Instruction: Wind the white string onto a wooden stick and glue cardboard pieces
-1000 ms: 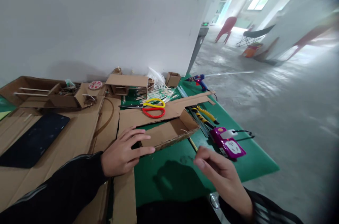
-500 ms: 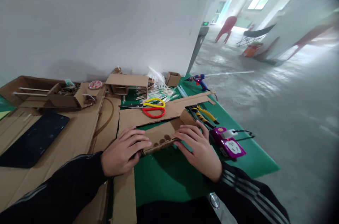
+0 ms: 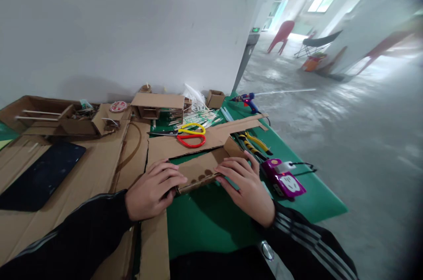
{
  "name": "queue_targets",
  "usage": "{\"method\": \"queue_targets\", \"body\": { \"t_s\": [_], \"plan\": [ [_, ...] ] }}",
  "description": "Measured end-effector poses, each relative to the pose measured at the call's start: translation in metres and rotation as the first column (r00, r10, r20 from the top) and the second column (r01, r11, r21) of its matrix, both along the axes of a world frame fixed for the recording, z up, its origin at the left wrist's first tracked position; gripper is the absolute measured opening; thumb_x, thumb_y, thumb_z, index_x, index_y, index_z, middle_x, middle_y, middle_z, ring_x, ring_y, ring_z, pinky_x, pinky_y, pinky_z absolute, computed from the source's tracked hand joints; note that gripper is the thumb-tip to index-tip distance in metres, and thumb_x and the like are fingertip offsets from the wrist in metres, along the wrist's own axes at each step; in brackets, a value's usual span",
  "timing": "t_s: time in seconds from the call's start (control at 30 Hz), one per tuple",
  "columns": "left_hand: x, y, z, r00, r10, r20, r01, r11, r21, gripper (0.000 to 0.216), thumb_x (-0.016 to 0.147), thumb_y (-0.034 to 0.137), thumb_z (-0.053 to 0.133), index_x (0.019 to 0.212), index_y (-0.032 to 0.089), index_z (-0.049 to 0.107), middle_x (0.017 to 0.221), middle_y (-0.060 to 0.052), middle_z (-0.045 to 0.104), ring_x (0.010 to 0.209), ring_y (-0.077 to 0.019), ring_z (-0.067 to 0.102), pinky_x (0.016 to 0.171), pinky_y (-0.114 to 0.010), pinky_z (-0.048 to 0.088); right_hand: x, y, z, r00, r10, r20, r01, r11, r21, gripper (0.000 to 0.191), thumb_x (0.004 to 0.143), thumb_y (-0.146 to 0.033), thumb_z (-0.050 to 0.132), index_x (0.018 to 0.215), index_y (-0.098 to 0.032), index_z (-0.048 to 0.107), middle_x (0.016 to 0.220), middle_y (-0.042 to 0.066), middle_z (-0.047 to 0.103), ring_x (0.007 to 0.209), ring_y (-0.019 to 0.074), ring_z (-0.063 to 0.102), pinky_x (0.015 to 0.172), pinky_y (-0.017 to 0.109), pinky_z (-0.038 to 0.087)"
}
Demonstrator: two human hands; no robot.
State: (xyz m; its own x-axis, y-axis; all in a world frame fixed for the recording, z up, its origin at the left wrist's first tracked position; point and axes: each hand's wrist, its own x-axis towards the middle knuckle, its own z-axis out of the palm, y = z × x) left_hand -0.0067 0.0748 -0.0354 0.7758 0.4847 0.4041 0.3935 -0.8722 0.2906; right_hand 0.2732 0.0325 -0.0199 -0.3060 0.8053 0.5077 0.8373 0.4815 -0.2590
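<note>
Cardboard strip point(image 3: 200, 173) under fingers point(image 3: 174, 177) (both hands)

Under both hands the cardboard piece point(image 3: 201, 170) is plain brown, lying on a green mat point(image 3: 211, 222). Beyond the grip, scissors point(image 3: 188, 134) have one yellow handle and one red. Right of the grip sits a purple and white power strip point(image 3: 284, 178). Both sleeves are black, the right sleeve point(image 3: 307, 236) white-striped.

Bare green surface point(image 3: 211, 222) lies open just below both hands. Close beside the right hand point(image 3: 246, 185) sit a purple power strip point(image 3: 284, 179) and pliers point(image 3: 253, 144); beyond the left hand point(image 3: 153, 187), scissors point(image 3: 190, 135) and cardboard boxes point(image 3: 157, 106) crowd the way.
</note>
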Motion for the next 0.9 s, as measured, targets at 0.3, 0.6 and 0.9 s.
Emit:
{"method": "queue_targets", "body": {
  "t_s": [0.3,0.6,0.9],
  "plan": [
    [-0.001,0.0001,-0.0013,1.0,-0.003,-0.005,0.003,1.0,-0.014,0.043,0.081,0.006,0.054,0.12,0.024,0.052,0.112,-0.004,0.067,0.117,-0.0237,0.052,0.107,-0.048,0.035,-0.0007,-0.0002,-0.0009,1.0,0.002,-0.02,-0.002,1.0,-0.01,0.015,0.091,-0.024,0.057,0.099,-0.026,0.068,0.097,0.002,0.071,0.103,0.022,0.06,0.112,0.05,0.02],
    [-0.0009,0.0007,-0.0006,1.0,-0.017,-0.003,0.017,1.0,-0.025,0.04,0.084,0.007,0.053,0.12,0.024,0.052,0.113,-0.004,0.067,0.117,-0.023,0.051,0.108,-0.047,0.034,-0.0012,0.0003,-0.0004,0.999,0.001,-0.053,-0.002,1.0,-0.022,0.014,0.09,-0.023,0.057,0.099,-0.026,0.068,0.097,0.001,0.071,0.102,0.022,0.059,0.111,0.05,0.019],
    [0.0003,0.0005,-0.0015,1.0,-0.019,0.012,0.019,0.999,-0.045,0.042,0.083,0.005,0.053,0.12,0.024,0.051,0.114,-0.003,0.067,0.118,-0.023,0.049,0.109,-0.046,0.033,-0.0017,0.0009,-0.0026,0.998,0.001,-0.067,-0.003,1.0,-0.021,0.014,0.089,-0.022,0.059,0.099,-0.028,0.067,0.097,-0.001,0.071,0.102,0.0215,0.059,0.111,0.05,0.019]
  ]
}}
